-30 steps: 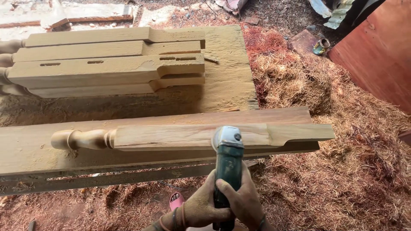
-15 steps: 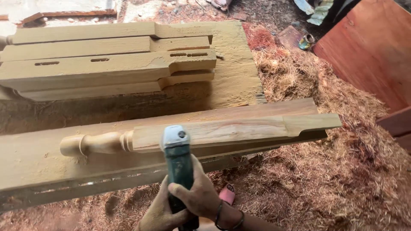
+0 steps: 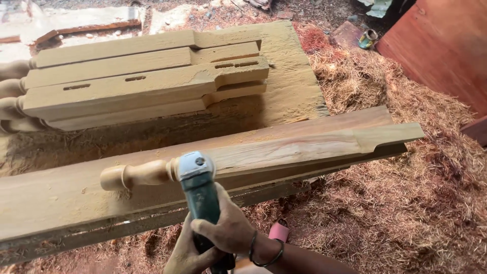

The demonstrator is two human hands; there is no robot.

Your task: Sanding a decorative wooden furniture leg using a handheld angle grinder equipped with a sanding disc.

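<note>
Gripping a green grinder (image 3: pixel 199 189), both hands wrap its body: the right hand (image 3: pixel 229 228) on top, the left hand (image 3: pixel 186 252) lower and partly out of view. Its grey head sits on a wooden leg (image 3: pixel 264 153), right where the square part meets the round end on the left. That leg lies on a long plank (image 3: pixel 61 198), near us. More legs (image 3: pixel 137 83) are stacked far off. Pushing too hard could dig a dent into the wood. Loose shavings (image 3: pixel 406 213) underfoot could make the person slip. The spinning disc is hidden under the head. A pink thing (image 3: pixel 279 231) near the wrist is hard to make out.
</note>
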